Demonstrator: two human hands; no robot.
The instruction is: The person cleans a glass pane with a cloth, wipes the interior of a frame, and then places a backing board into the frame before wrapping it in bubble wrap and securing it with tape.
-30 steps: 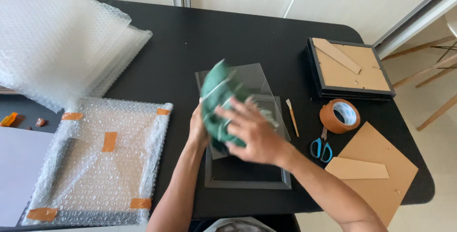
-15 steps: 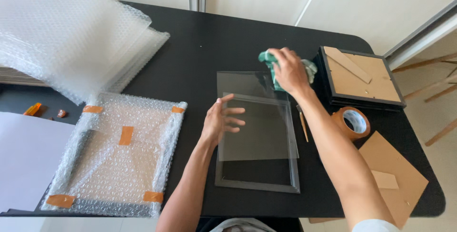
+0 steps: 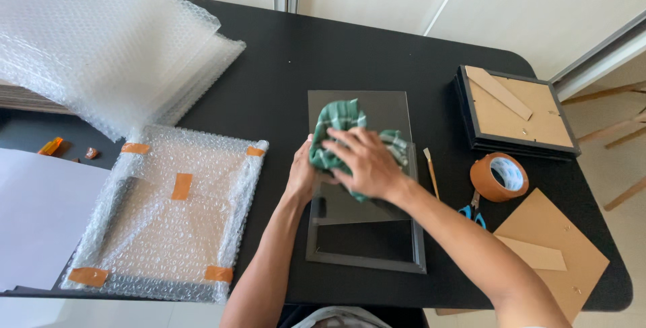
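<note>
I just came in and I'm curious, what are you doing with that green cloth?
The right hand presses a green cloth onto a glass pane that lies over a dark picture frame on the black table. The left hand steadies the pane's edge. A bubble-wrapped parcel lies to the left; a tape roll and scissors lie to the right.

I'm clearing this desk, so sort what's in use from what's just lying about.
In use:
- green checked cloth under the right hand
- clear glass pane, steadied by the left hand
- dark rectangular picture frame

Lying about:
- brown tape roll
- blue-handled scissors
- small paintbrush
- bubble-wrapped parcel
</note>
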